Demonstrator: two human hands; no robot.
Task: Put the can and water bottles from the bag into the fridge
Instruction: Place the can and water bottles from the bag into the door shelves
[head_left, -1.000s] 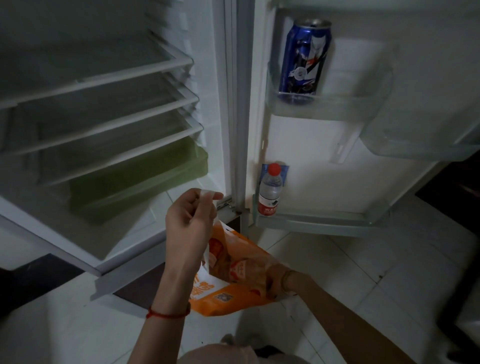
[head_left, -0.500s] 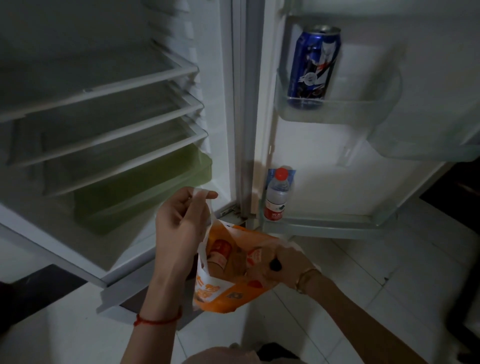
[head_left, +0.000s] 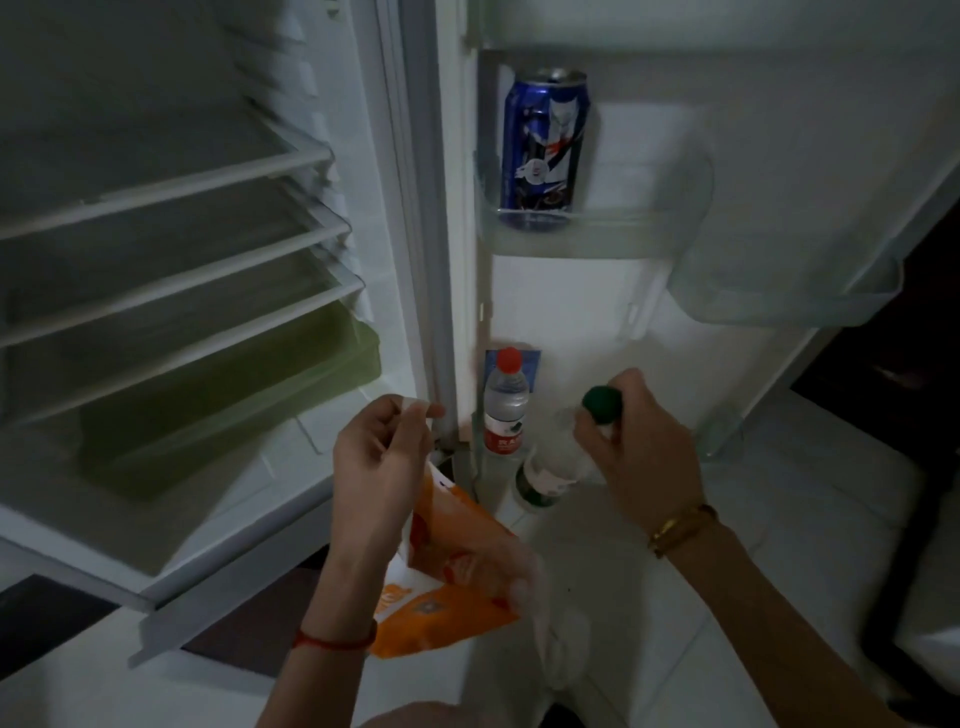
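My left hand (head_left: 382, 457) pinches the white handle of an orange and white plastic bag (head_left: 447, 582), which hangs in front of the open fridge. My right hand (head_left: 641, 447) grips a clear water bottle with a green cap (head_left: 545, 480) near its neck, tilted, just outside the bottom door shelf. A red-capped water bottle (head_left: 505, 402) stands upright in the bottom door shelf (head_left: 719, 434). A blue can (head_left: 544, 150) stands in the upper door shelf (head_left: 623, 228).
The fridge interior has several white glass shelves (head_left: 171, 239) and a green crisper drawer (head_left: 218, 410) at the left. Another clear door bin (head_left: 779, 301) juts out at the right. White tiled floor lies below.
My right hand came out of the bag holding the green-capped bottle and rose to the right toward the bottom door shelf. The left hand kept holding the bag's handle.
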